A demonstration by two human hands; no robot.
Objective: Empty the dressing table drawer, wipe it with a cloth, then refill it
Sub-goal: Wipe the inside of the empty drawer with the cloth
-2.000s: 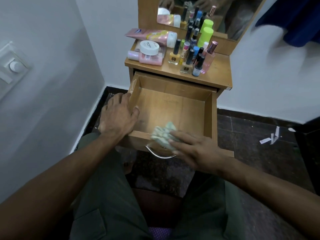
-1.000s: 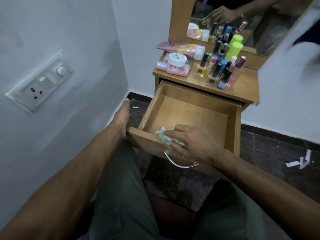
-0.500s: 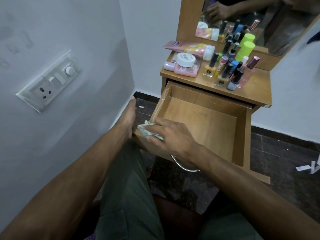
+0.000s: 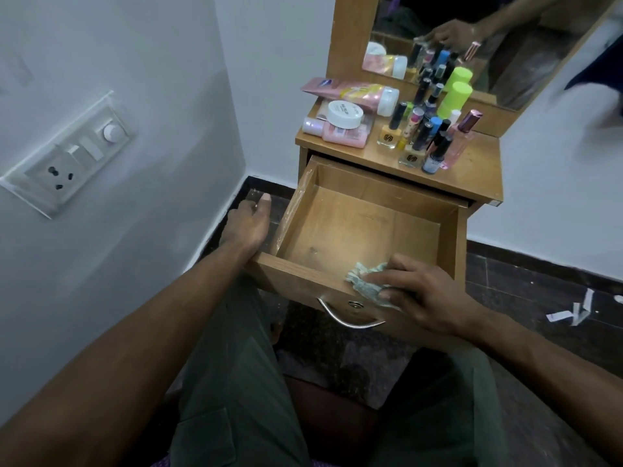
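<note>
Since half a second earlier, my right hand had carried the cloth from the drawer's front-left corner across to the right part of the front edge, while my left hand had stayed beside the drawer's left wall.

Far left on the painted wall sat a white plastic switch plate (image 4: 67, 156) with a socket and a round dial. My left hand (image 4: 247, 224) lay against the outside of the drawer (image 4: 303, 210) near its front-left corner, forearm stretched forward, thumb pointing away from me; the fingers seemed to hang loosely curled below the side panel, though I could not see them well enough to say whether they gripped anything. The drawer was pulled out, a plain box of light wood-grain board with a bare, smooth floor and whitish scuffs along the left wall. A curved metal handle (image 4: 350, 318) hung on its front. My right hand (image 4: 418, 294) was palm down, fingers spread and nearly straight, pressing the crumpled pale green cloth (image 4: 365, 281) onto the front rim, right of the middle. Behind, on the dressing table (image 4: 478, 170), stood pink tubes (image 4: 350, 91), a round white jar (image 4: 344, 113), small nail polish bottles (image 4: 418, 136) and a lime-green cap (image 4: 456, 96) below the mirror (image 4: 505, 45). Paper scraps (image 4: 573, 311) lay on the dark floor at right.
</note>
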